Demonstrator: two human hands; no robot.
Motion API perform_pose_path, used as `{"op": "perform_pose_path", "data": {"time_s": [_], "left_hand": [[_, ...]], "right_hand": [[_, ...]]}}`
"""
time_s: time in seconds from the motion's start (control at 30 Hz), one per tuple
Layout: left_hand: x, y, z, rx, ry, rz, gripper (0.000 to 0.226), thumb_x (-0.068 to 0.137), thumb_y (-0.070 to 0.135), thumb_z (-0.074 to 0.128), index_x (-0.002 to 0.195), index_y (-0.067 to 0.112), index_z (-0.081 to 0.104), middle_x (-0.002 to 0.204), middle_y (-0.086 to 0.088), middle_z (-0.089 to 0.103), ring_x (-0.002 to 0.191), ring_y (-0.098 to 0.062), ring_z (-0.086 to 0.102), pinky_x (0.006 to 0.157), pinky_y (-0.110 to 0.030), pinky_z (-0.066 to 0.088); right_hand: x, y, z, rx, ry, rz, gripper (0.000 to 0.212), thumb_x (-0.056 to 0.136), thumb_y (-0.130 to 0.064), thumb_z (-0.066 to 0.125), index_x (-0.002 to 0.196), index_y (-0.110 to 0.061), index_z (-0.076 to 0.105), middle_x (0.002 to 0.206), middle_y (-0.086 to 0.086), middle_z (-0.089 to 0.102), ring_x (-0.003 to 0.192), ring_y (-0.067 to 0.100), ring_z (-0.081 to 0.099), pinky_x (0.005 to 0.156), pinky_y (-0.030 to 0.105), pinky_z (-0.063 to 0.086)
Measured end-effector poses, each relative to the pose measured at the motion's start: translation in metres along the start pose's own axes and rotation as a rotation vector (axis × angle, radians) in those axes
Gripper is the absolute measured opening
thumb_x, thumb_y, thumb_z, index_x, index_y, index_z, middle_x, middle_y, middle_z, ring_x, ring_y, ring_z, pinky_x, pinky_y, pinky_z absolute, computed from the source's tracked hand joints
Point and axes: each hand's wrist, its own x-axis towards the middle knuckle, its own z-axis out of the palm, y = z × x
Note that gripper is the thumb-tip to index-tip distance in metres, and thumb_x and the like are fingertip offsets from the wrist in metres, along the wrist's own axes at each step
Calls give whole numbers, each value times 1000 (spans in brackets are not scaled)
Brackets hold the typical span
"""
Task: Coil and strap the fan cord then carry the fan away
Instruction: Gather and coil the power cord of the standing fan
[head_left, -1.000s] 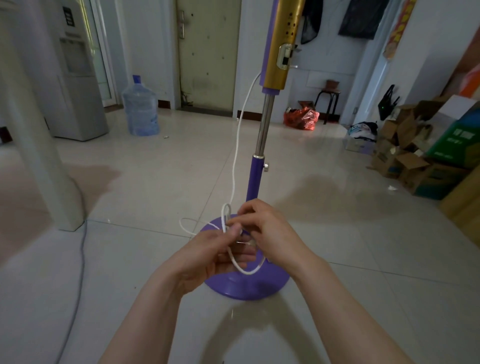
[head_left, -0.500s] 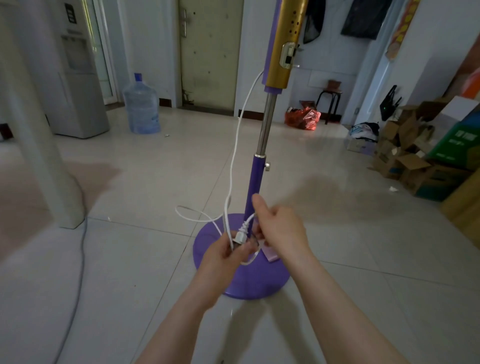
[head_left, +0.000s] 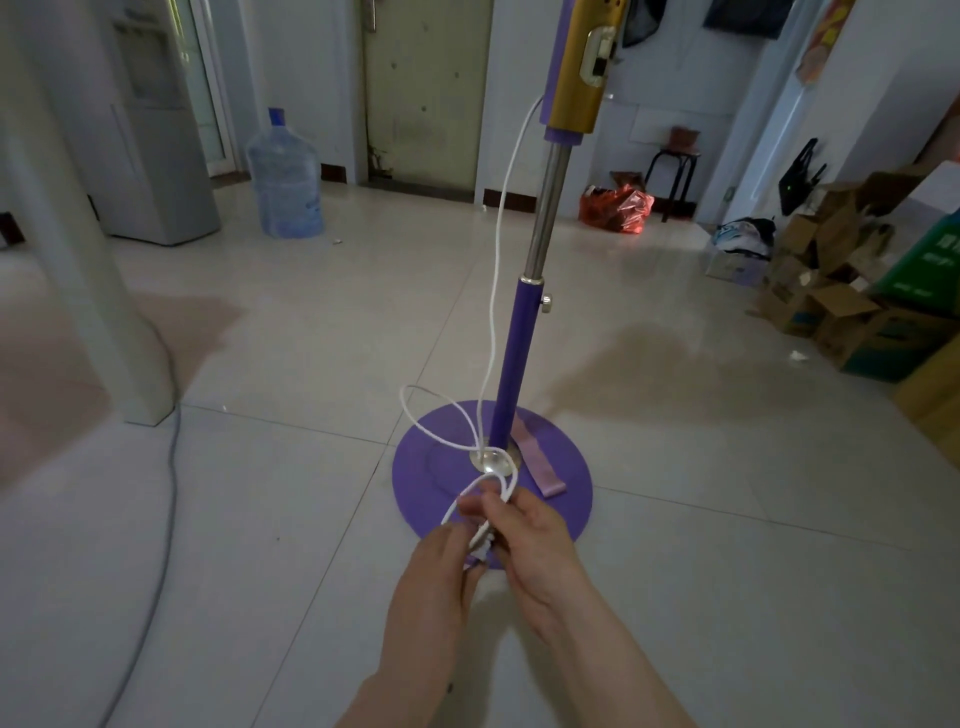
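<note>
- Both hands are sitting lower than half a second ago, over the fan base's (head_left: 431, 467) near edge, uncovering the strap (head_left: 540, 467).
- Left hand (head_left: 441, 571) and right hand (head_left: 530, 540) are pinching the cord (head_left: 498, 260) loops and the plug (head_left: 480, 545).
- Cord is looking limp and light, likely springing loose.
- Pole (head_left: 511, 374) is offering the carrying grip; boxes (head_left: 841, 322) are crowding the right.

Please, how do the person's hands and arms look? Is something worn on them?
The left hand and the right hand are bare: no gloves, and no ring shows. The forearms are bare too, with no sleeve, watch or bracelet in view down to the picture's lower edge.
</note>
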Motion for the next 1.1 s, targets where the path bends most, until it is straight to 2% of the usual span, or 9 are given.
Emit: {"op": "perform_pose_path", "data": {"time_s": [0.13, 0.23, 0.33, 0.43, 0.53, 0.7, 0.87, 0.97, 1.1], "left_hand": [[8, 1, -9, -179, -68, 11, 75, 69, -2, 60, 123, 47, 40, 125, 25, 49, 114, 3, 50, 94, -6, 36], [25, 7, -22, -215, 150, -79, 62, 73, -15, 53, 118, 26, 53, 122, 4, 55, 114, -16, 54, 99, -24, 42], [49, 20, -40, -149, 289, 3, 51, 85, -14, 49, 128, 12, 56, 131, -5, 53, 121, -20, 52, 101, -24, 39], [68, 34, -49, -56, 54, 194, 78, 79, -22, 42, 145, 20, 38, 151, 3, 35, 138, -10, 34, 110, -16, 26], [73, 37, -45, -1, -183, 300, 76, 84, -17, 44, 144, 29, 38, 150, 7, 38, 140, -10, 33, 115, -25, 28], [60, 28, -29, 61, -190, 299, 23, 89, 13, 60, 110, 23, 58, 109, 6, 62, 101, -14, 58, 86, -28, 47], [43, -13, -17, 422, -356, 169, 34, 85, 21, 61, 118, 23, 53, 118, 1, 62, 118, -21, 51, 104, -34, 34], [28, -31, -22, 675, -361, 236, 26, 72, 21, 75, 98, 26, 68, 102, 4, 73, 113, -20, 61, 118, -43, 12], [24, -38, -31, 651, -287, 313, 5, 76, 23, 73, 80, 22, 70, 80, 2, 73, 96, -21, 68, 110, -44, 38]], "right_hand": [[5, -13, -15, -53, 37, -101, 19, 99, -5, 49, 105, -5, 67, 66, 2, 63, 60, 9, 61, 58, 17, 49], [6, -30, -34, -74, -28, -89, 23, 101, -3, 42, 104, -1, 64, 57, 0, 49, 53, 10, 50, 59, 20, 42], [-1, -44, -49, -131, -145, 8, 25, 102, -2, 38, 104, 3, 62, 57, 1, 38, 53, 13, 40, 64, 29, 37], [-15, -60, -59, -270, -346, 90, 25, 101, -2, 40, 101, 2, 65, 59, 1, 34, 54, 12, 36, 61, 26, 39], [-27, -80, -70, -366, -503, 110, 24, 100, -2, 43, 103, 2, 66, 61, 2, 33, 56, 12, 36, 68, 29, 38], [-28, -92, -87, -493, -419, 117, 24, 102, -3, 41, 100, 2, 64, 61, 3, 33, 54, 12, 35, 67, 28, 40], [-24, -94, -106, -679, -343, 211, 24, 102, -7, 42, 95, -1, 64, 55, -4, 40, 49, 8, 41, 59, 23, 40], [-21, -102, -122, -817, -295, 257, 25, 102, -8, 43, 89, -6, 64, 51, -7, 43, 47, 10, 43, 57, 27, 33], [-17, -99, -130, -817, -173, 218, 28, 103, -7, 41, 85, -7, 63, 54, -3, 44, 47, 11, 44, 49, 23, 30]]}}
